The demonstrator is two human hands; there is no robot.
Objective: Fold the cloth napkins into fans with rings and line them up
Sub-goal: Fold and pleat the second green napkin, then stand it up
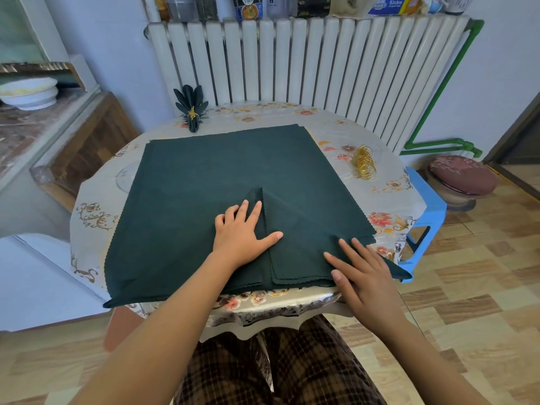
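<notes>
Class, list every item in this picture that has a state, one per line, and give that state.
Top napkin: spread flat on the stack, two near corners folded in to meet at a point.
Finished fan napkin: folded, ringed, upright at the table's far left.
Gold rings: loose, heaped right of the stack.
Left hand: flat, pressing the left fold.
Right hand: flat, on the right fold.

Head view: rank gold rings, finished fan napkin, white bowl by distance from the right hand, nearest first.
From the right hand:
1. Gold rings, right side of table, beyond the hand.
2. Finished fan napkin, far left table edge.
3. White bowl, on the counter, far left.
</notes>
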